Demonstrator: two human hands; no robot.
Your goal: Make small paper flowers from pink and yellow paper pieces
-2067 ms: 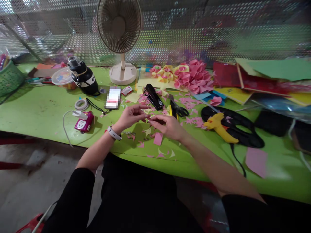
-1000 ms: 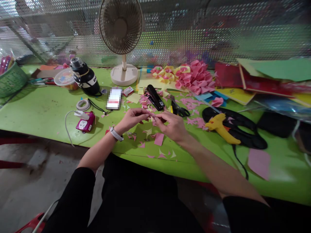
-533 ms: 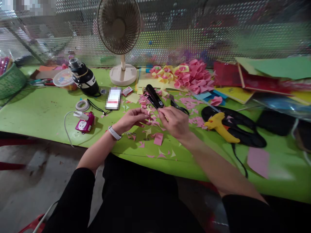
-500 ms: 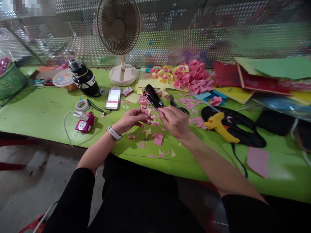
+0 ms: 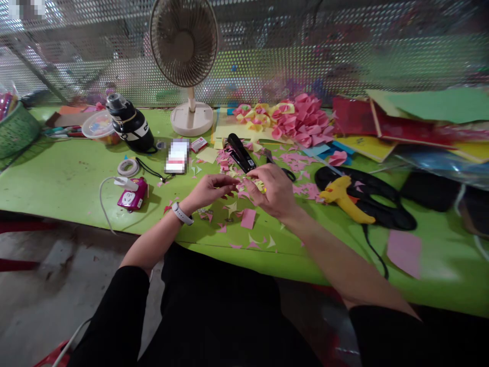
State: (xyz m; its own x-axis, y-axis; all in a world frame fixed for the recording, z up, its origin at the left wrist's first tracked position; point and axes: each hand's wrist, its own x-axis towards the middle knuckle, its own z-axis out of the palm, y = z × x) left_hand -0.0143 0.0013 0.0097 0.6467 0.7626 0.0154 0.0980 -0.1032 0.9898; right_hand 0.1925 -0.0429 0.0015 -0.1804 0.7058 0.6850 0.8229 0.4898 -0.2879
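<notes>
Over the middle of the green table, my left hand (image 5: 209, 192) points its fingers to the right in a pinch. Something tiny, too small to make out, seems to be at its fingertips. My right hand (image 5: 272, 189) faces it, thumb and forefinger pinched close to the left fingertips; what they hold cannot be made out. Just beyond the hands lies a black stapler (image 5: 240, 153), with dark-handled scissors (image 5: 287, 173) partly hidden behind my right hand. A pink paper square (image 5: 248, 218) and paper scraps (image 5: 231, 208) lie beneath and around the hands.
Folded pink and yellow paper pieces (image 5: 303, 120) are heaped at the back. To the right, a yellow glue gun (image 5: 347, 199) rests on a black pad. A fan (image 5: 191, 118), a black bottle (image 5: 132, 122), a phone (image 5: 178, 155) and a purple power adapter (image 5: 132, 196) stand left.
My right hand has turned, its thumb and forefinger now extended toward the left fingertips. My left hand has shifted slightly and its fingers are straighter. The camera view has moved a little.
</notes>
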